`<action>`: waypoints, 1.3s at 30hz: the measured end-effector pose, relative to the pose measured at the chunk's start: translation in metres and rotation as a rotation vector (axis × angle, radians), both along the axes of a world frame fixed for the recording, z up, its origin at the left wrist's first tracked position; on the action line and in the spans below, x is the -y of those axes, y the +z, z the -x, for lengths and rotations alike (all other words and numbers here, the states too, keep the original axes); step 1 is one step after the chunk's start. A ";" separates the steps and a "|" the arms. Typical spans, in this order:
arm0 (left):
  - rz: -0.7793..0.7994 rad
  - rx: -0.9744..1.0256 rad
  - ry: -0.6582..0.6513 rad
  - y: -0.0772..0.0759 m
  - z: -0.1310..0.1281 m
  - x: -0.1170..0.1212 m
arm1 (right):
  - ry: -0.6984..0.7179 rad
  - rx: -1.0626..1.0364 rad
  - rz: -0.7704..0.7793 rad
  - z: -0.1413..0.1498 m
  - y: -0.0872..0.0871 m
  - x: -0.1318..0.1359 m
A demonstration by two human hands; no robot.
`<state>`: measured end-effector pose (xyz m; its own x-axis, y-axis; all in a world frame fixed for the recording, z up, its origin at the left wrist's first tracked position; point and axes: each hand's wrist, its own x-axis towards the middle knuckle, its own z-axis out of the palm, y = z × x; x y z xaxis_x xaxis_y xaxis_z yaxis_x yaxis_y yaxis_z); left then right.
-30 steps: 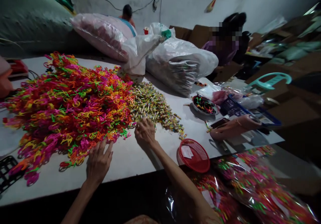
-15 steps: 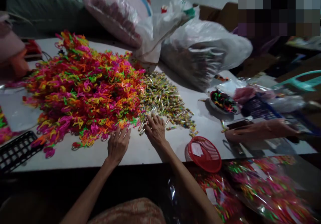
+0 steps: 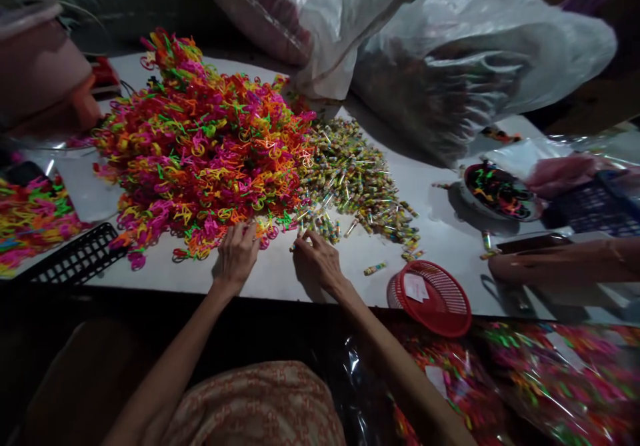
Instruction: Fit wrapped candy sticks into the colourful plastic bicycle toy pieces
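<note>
A big heap of bright plastic pieces (image 3: 210,159), pink, orange, yellow and green with loops, covers the left of the table. My left hand (image 3: 235,259) is at its front edge, fingers bent and closed among the pieces. Whatever lies under those fingertips is hidden. Beside the heap spreads a pile of small printed tubes (image 3: 360,173) with shiny clear parts. At this pile's front edge my right hand (image 3: 321,263) pinches one small tube (image 3: 294,248) between thumb and fingers. A single loose tube (image 3: 375,269) lies to the right of that hand.
A red plastic basket (image 3: 450,323) holding a paper slip sits at the table's front edge. Black lattice basket (image 3: 75,259) at left. Large plastic sacks (image 3: 540,39) stand behind. A bowl of dark pieces (image 3: 497,189) and another person's arm (image 3: 565,263) are at right.
The view has shifted down and closer. My right hand has drawn back from the tube pile and now pinches a tube. My left hand stays at the heap's edge, fingers more bent.
</note>
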<state>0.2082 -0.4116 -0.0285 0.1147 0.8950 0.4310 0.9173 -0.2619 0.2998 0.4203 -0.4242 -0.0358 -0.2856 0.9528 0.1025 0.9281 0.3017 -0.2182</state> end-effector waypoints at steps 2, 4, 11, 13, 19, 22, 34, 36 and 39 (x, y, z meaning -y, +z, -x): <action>0.042 -0.046 0.030 0.004 -0.007 -0.005 | -0.004 0.026 0.033 0.009 0.005 -0.006; 0.044 -0.060 0.039 0.004 -0.012 -0.010 | -0.031 0.031 0.019 0.016 0.008 -0.009; 0.078 -0.027 -0.039 0.000 -0.014 -0.025 | -0.089 -0.036 -0.161 0.029 -0.006 0.009; 0.090 -0.038 -0.054 0.007 -0.013 -0.023 | -0.100 -0.068 -0.187 0.032 -0.012 0.011; 0.065 -0.111 -0.166 0.014 -0.006 -0.003 | -0.162 -0.151 -0.245 0.035 -0.015 0.015; 0.132 -0.232 -0.258 0.004 -0.004 0.001 | -0.166 -0.172 -0.292 0.036 -0.014 0.020; 0.437 0.975 0.053 0.006 -0.015 0.010 | -0.278 -0.977 0.163 0.037 -0.002 0.016; 0.589 1.395 0.149 0.004 -0.014 0.020 | -0.309 -1.214 0.382 0.040 0.004 0.015; 0.795 1.712 0.187 0.004 -0.012 0.036 | -0.328 -1.408 0.604 0.044 0.013 0.017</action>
<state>0.2199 -0.4473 -0.0242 -0.0385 0.8645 -0.5011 -0.4599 0.4299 0.7770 0.3764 -0.4411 -0.0227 -0.0725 0.9490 -0.3068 -0.1139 -0.3134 -0.9427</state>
